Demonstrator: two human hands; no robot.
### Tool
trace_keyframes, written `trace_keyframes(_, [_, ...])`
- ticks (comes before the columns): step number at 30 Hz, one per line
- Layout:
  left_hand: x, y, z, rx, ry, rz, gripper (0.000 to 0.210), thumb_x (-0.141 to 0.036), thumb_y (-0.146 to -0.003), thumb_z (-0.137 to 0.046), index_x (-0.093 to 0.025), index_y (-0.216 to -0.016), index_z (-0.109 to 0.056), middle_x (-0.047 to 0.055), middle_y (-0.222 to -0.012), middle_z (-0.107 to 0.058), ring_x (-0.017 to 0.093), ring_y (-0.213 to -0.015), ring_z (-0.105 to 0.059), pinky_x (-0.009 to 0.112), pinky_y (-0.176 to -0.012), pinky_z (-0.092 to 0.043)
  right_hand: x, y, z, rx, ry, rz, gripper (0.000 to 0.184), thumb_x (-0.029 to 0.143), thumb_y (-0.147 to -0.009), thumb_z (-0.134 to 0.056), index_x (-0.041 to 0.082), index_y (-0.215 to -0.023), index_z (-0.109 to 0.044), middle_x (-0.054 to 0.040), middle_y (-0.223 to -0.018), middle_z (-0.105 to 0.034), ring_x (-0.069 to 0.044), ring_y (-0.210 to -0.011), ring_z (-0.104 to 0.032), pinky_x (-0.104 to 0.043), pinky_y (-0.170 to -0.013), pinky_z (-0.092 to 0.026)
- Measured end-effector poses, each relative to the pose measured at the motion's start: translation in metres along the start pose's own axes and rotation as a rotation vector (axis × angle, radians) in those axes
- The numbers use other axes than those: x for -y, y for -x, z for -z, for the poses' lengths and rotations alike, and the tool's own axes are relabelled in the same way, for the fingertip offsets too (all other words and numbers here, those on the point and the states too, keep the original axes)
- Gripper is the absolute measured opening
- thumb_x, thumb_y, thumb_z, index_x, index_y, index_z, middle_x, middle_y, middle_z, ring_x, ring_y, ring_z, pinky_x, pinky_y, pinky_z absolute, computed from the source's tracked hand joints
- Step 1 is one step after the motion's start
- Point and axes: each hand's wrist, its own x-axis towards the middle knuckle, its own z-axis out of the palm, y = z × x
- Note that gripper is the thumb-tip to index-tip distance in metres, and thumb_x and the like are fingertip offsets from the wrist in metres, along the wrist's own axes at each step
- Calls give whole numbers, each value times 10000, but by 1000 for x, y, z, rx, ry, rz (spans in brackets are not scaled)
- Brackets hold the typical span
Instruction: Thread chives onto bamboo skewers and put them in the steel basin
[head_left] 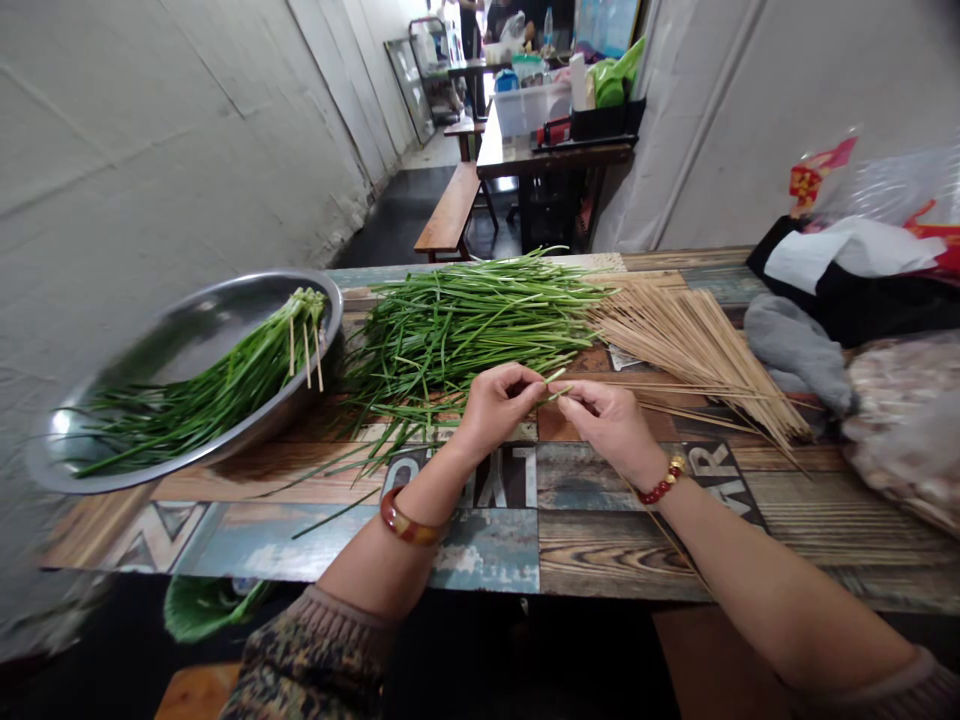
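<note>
My left hand point(501, 405) pinches a few garlic chives near their pale cut ends, in front of the loose pile. Close beside it, my right hand point(611, 425) has thumb and fingers pressed together on a thin bamboo skewer point(679, 550), which runs back beneath the wrist. The fingertips of both hands nearly meet at the stem ends. Beyond them lies a heap of loose garlic chives point(480, 310). To its right, bamboo skewers point(697, 350) are spread out. A metal basin point(225, 285) at the left holds chives point(217, 405) with several skewers through their stem ends.
The wood-patterned table point(600, 560) carries a grey cloth-like bundle point(795, 345), a black bag point(870, 300) and a filled clear plastic bag point(907, 420) at the right. A green basket point(202, 605) sits below the front edge. Behind are a bench point(450, 210) and another table point(502, 155).
</note>
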Motion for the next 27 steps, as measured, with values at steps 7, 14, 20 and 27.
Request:
trace_keyframes(7, [0, 0, 0, -14, -58, -64, 127, -194, -800, -610, -141, -717, -690, 16, -677, -671, 107, -633, -582, 207, -602, -416, -3, -1, 0, 4, -10, -4, 312, 317, -818, -546, 118, -976, -727, -34, -684, -662, -99, -499, -482, -213, -448, -355])
trace_keyframes(14, [-1, 1, 1, 11, -26, -14, 146, -211, -807, -607, -133, -725, -700, 22, -685, -687, 113, -629, -592, 206, -596, -423, -2, 0, 0, 11, 18, 41, 240, 297, -827, -545, 147, -950, -686, -19, -687, -643, -99, -513, -500, -218, -475, -378])
trace_keyframes(20, [-1, 1, 1, 34, -21, -2, 144, -202, -808, -605, -128, -731, -701, 29, -695, -693, 119, -642, -602, 212, -610, -432, -6, -1, -2, -27, -128, 34, 265, 282, -815, -592, 195, -1039, -482, 76, -575, -524, -82, -451, -435, -206, -448, -348])
trace_keyframes(27, [1, 0, 0, 31, -65, -60, 134, -184, -809, -599, -142, -713, -683, 15, -686, -678, 112, -640, -594, 210, -610, -424, -5, 1, -3, -19, -141, 25, 371, 244, -825, -573, 210, -1164, -426, 72, -617, -534, -86, -463, -447, -217, -454, -367])
